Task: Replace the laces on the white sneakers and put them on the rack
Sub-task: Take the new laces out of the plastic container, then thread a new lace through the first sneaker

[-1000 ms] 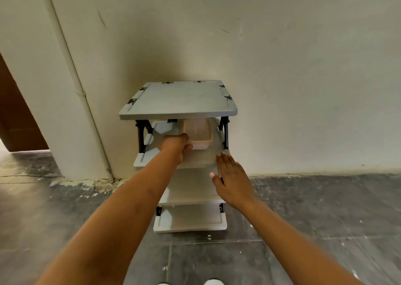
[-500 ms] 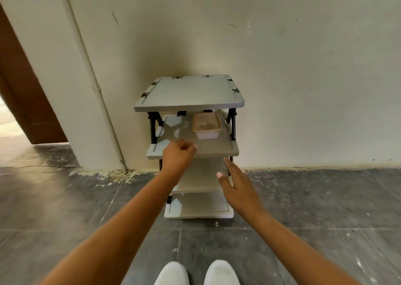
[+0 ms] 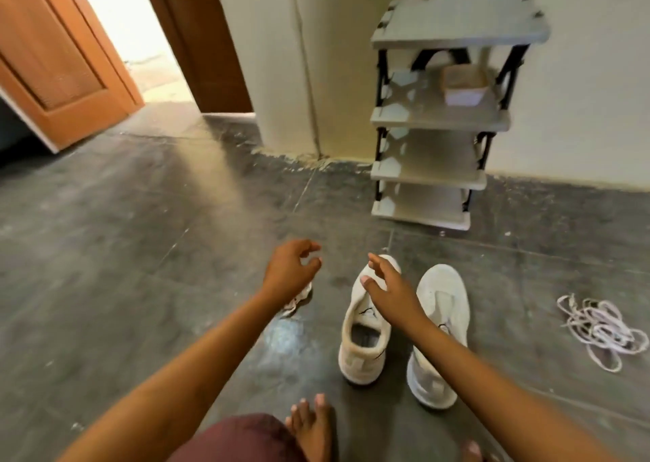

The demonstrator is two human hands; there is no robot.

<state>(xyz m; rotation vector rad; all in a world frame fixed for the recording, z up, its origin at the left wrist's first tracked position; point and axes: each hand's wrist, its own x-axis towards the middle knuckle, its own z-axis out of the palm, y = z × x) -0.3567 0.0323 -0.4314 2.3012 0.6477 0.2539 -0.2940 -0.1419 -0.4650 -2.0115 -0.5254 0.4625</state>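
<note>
I have the two white sneakers (image 3: 404,328) side by side on the dark tiled floor (image 3: 140,250), toes pointing toward the rack (image 3: 439,109), heels toward my bare feet. Their eyelet rows look bare, so I judge the lacing is not yet begun. My right hand (image 3: 390,287) hovers over the toe of the left-lying shoe, fingers spread and loose, holding nothing; it is placed to come down on that shoe. My left hand (image 3: 290,273) hangs just left of the pair with fingers loosely curled, also empty, directly above a small pale bundle (image 3: 299,299) on the floor that it half hides. That bundle could be one set of laces, but I cannot tell from here.

Out to the right, well apart from the shoes, a loose tangle of pale laces (image 3: 601,328) lies on the floor. Which heap is new and which is old I cannot say.

The rack stands against the cream wall beyond the shoes, four grey shelves on black brackets. A small plastic container (image 3: 464,86) sits on the second shelf from the top; the lower shelves show nothing on them, which leaves room for the pair later. To the far left an orange-brown door (image 3: 59,49) stands ajar onto a bright opening.
</note>
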